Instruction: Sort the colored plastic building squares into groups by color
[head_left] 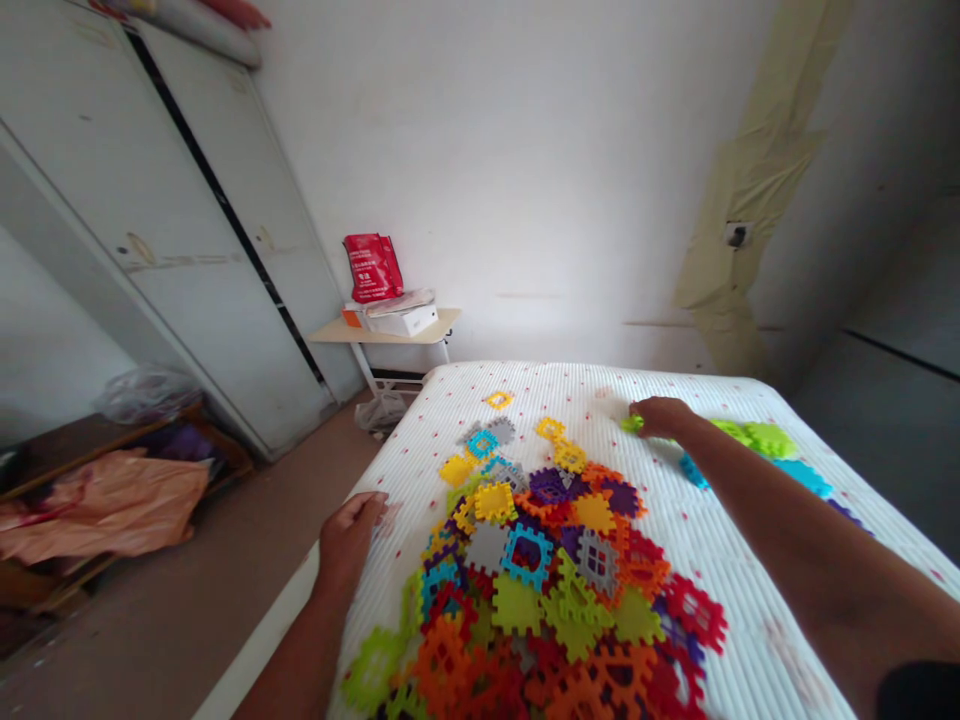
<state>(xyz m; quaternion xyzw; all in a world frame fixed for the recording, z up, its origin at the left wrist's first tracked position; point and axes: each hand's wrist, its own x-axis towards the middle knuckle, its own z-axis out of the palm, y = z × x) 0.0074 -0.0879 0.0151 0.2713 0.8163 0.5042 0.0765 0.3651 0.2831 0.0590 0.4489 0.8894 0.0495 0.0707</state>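
Right hand (pixel 660 418): fingers (pixel 643 408) curled down at the far side of the bed, a small lime piece (pixel 632 424) showing at their tips; from here, cannot tell whether they are clamped on it or just touching.

Left hand (pixel 349 540): fingers (pixel 373 505) slightly apart and resting on the near edge of the bed, nothing visible in them.

Around the right hand: a cyan piece (pixel 694 471) at 4 o'clock, just below the forearm; a green cluster (pixel 769 440) at 3 o'clock; a cyan piece (pixel 804 478) and a purple piece (pixel 847 513) further out at 4 o'clock.

Pile: interlocking foam tiles (pixel 525 590) in many colours, heaped mid-bed, at 3 o'clock from the left hand and 7 o'clock from the right; a lone yellow tile (pixel 499 400) lies apart at its 12 o'clock.

Bed: white ribbed mattress (pixel 750 640) with small red dots, carrying all the pieces.

Beyond: at 11 o'clock, a desk (pixel 382 335) holding a red bag (pixel 373 267) and a white box (pixel 397 320); a wardrobe (pixel 225 250) at 10 o'clock.
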